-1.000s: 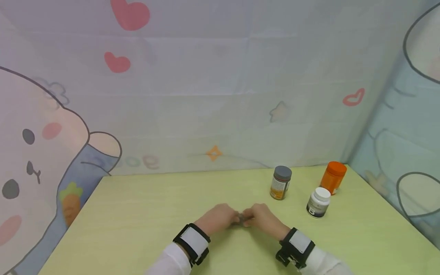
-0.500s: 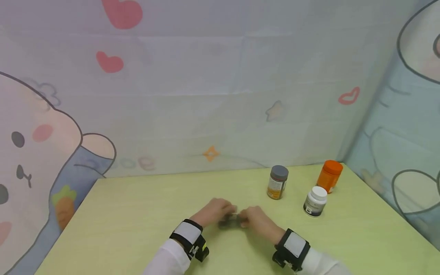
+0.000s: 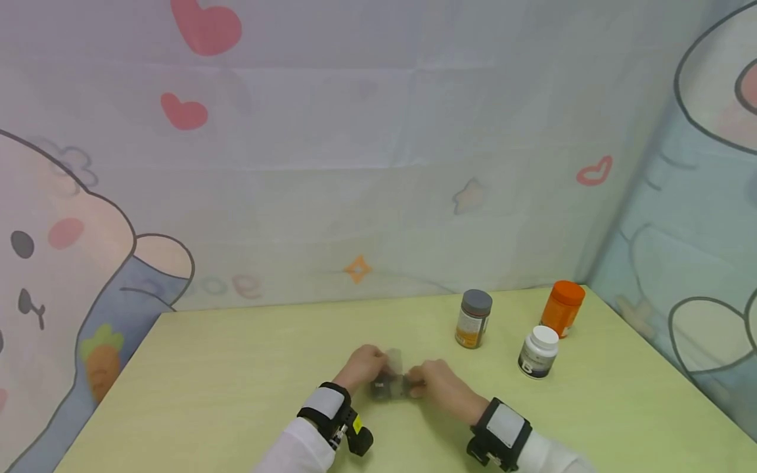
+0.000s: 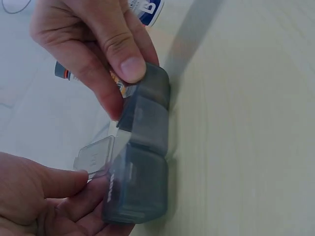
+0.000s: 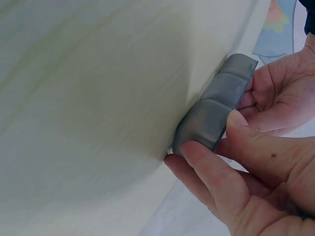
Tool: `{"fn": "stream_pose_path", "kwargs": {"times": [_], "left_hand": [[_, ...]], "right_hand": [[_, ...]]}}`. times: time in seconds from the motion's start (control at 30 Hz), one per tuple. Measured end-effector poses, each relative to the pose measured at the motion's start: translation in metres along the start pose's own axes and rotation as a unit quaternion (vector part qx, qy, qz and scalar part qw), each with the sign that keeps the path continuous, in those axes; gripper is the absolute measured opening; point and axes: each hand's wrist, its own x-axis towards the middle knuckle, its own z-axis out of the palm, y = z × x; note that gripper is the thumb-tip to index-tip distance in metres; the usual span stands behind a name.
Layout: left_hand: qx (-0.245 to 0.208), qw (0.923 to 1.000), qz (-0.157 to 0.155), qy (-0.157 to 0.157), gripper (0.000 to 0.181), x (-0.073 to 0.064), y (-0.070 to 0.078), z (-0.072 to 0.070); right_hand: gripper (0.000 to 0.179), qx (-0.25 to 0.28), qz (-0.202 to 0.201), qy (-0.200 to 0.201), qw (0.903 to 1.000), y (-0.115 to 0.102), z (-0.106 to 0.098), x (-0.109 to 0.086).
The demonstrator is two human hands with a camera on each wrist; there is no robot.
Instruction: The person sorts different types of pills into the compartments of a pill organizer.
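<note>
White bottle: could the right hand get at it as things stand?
Probably yes: only bare table shows between the right hand and the white bottle, though that hand would likely have to release the grey box it holds.

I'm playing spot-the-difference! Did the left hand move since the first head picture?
Yes. In the head view, the left hand has shifted slightly left, away from the right hand, judged against the orange star on the backdrop.
</note>
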Motion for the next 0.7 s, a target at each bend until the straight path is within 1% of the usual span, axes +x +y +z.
{"fn": "stream_pose_path", "kwargs": {"times": [0.1, 0.23, 0.33, 0.4, 0.5, 0.6, 0.63, 0.7], "left_hand": [[0.014, 0.9998, 0.002, 0.012, 0.019, -0.001, -0.001, 0.001], [0.044, 0.9983, 0.023, 0.03, 0.017, -0.002, -0.001, 0.0], [0.053, 0.9974, 0.035, 0.033, 0.018, -0.003, -0.002, -0.003], [0.052, 0.9976, 0.035, 0.029, 0.02, -0.005, -0.004, -0.007], [0.049, 0.9985, 0.022, 0.01, 0.024, -0.009, -0.008, -0.014], [0.056, 0.9981, 0.011, -0.024, 0.02, -0.013, -0.01, -0.021], [0.061, 0.9974, 0.013, -0.036, 0.019, -0.015, -0.011, -0.023], [0.075, 0.9951, 0.029, -0.059, 0.024, -0.018, -0.011, -0.026]], "right_hand": [[0.008, 0.0, -0.002, 0.002, 1.0, 0.001, 0.001, -0.001], [0.009, -0.001, -0.001, 0.004, 1.0, 0.001, 0.001, -0.002], [0.008, -0.006, 0.0, -0.003, 1.0, 0.001, 0.001, -0.001], [0.01, -0.007, 0.003, -0.008, 0.9999, 0.001, 0.0, -0.001], [0.013, -0.006, 0.007, -0.013, 0.9999, 0.001, 0.001, -0.001], [0.013, 0.004, 0.013, -0.014, 0.9998, 0.003, 0.002, -0.001], [0.011, 0.005, 0.014, -0.013, 0.9998, 0.004, 0.002, -0.001], [0.009, 0.012, 0.015, -0.011, 0.9998, 0.005, 0.002, 0.0]]}}
